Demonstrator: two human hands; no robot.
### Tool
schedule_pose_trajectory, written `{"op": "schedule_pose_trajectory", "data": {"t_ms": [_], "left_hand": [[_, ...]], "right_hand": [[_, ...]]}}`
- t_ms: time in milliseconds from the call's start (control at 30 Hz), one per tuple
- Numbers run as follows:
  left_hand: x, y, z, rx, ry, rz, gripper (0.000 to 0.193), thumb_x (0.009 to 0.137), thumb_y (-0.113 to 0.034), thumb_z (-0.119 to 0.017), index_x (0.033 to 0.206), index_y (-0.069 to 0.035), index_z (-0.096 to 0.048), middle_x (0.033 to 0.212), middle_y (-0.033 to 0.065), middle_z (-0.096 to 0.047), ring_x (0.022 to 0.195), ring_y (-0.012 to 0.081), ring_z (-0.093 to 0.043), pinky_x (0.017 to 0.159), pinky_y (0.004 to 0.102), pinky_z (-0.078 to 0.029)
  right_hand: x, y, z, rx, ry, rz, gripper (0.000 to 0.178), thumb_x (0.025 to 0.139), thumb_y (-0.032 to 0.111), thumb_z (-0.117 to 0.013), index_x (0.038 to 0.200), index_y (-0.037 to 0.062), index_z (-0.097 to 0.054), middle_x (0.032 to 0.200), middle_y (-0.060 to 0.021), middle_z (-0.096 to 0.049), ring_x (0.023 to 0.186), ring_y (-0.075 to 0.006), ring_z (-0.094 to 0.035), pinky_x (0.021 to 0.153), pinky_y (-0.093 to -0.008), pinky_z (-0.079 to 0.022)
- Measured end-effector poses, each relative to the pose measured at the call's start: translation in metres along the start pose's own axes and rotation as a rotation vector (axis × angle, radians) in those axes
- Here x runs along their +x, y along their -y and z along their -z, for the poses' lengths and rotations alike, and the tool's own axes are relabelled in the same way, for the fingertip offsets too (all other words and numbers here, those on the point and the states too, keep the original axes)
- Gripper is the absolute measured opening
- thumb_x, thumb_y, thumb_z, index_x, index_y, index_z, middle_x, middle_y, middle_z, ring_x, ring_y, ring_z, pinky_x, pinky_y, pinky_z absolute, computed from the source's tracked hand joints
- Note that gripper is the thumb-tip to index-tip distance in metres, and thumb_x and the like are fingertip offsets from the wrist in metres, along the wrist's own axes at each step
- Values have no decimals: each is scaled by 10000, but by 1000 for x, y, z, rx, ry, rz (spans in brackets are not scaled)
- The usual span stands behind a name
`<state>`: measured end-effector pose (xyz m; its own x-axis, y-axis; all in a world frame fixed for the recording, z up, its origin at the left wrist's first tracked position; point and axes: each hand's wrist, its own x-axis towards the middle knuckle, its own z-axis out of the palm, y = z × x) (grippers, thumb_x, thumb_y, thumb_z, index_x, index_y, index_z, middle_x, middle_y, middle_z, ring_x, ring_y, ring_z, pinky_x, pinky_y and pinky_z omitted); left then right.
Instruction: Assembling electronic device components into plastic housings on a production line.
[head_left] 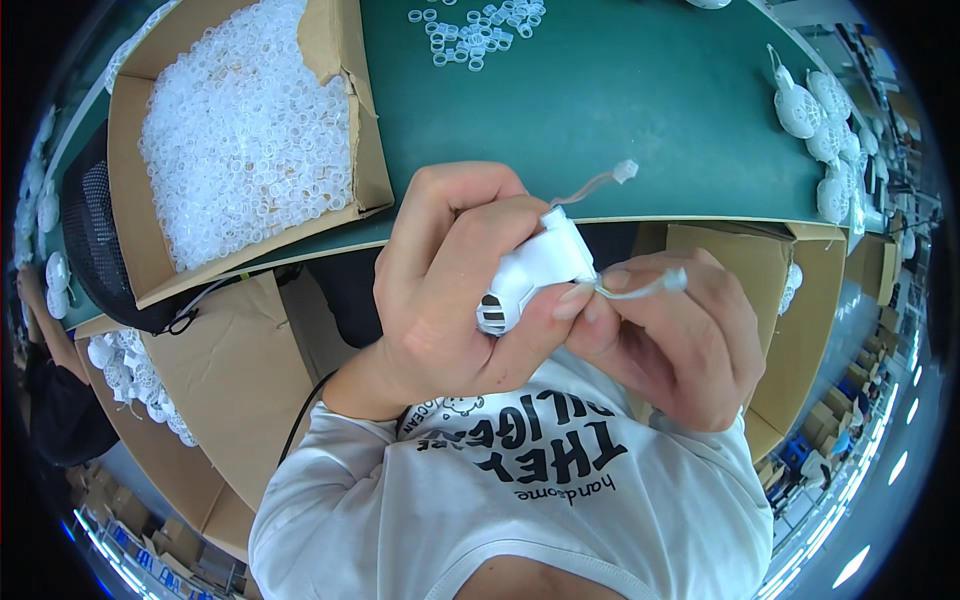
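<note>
Left hand (440, 285) curled firmly round white part (545, 262), near front edge of table (640, 120). Right hand (690, 335) closed in a pinch on pale wire (632, 294) at part's right end. Second wire (588, 187) juts from part's top. Box (375, 150) of clear rings (245, 140) on table, left.

White housing (550, 262): smooth moulded plastic with a soft sheen. Paired leads (583, 190): thin, flexible, plastic-looking insulation, ending in a translucent plastic connector (626, 171). Rings in bulk (240, 130): clear plastic, glossy. Open carton (372, 150): brown corrugated cardboard, matt, its torn edge rough and fibrous. Bench top (640, 120): green, smooth, faintly lustrous. Openwork shells (799, 110): white plastic, pierced surface. Panel at the left (97, 205): black mesh, matt, finely textured. T-shirt (330, 490): white cloth, matt, softly creased, with dark printed lettering.
</note>
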<state>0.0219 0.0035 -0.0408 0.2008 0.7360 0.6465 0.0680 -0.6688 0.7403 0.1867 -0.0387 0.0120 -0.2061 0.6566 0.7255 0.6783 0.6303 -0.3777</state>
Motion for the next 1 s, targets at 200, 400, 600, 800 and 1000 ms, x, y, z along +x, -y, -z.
{"op": "schedule_pose_trajectory", "data": {"t_ms": [200,400,600,800,1000], "left_hand": [[-4,-2,2,-111,91,75,393,941,-293,-620,1063,69,-528,1005,204,-529,835,284,-614,709,408,-538],[-6,-4,6,-331,83,222,426,942,-334,-625,1073,59,-524,1039,189,-522,834,261,-606,750,405,-529],[7,-19,7,-536,6,349,349,827,-177,-747,998,87,-596,1008,216,-588,831,215,-597,713,286,-492],[26,-30,-10,-585,84,440,352,825,-162,-745,1040,71,-594,1026,195,-581,866,202,-586,747,287,-482],[58,-68,-100,-760,1,662,909,741,-325,-834,1365,7,-261,1272,166,-420,1099,224,-516,934,340,-445]], "right_hand": [[1,3,-1,70,-15,-80,174,784,46,-768,873,-4,-627,733,-90,-648,579,-162,-603,464,-263,-451],[20,10,7,369,161,-439,167,733,0,-767,854,-33,-657,732,-81,-642,614,-140,-592,527,-231,-430],[22,2,14,459,189,-404,239,730,6,-772,943,-46,-676,813,-110,-654,701,-151,-613,619,-228,-454],[31,-19,56,396,413,-278,503,761,39,-767,1223,-68,-600,1313,-252,-521,968,-285,-647,834,-352,-536],[11,-67,109,438,325,-283,894,717,147,-875,1445,-35,-391,1417,-253,-470,1223,-400,-551,1051,-428,-436]]}}
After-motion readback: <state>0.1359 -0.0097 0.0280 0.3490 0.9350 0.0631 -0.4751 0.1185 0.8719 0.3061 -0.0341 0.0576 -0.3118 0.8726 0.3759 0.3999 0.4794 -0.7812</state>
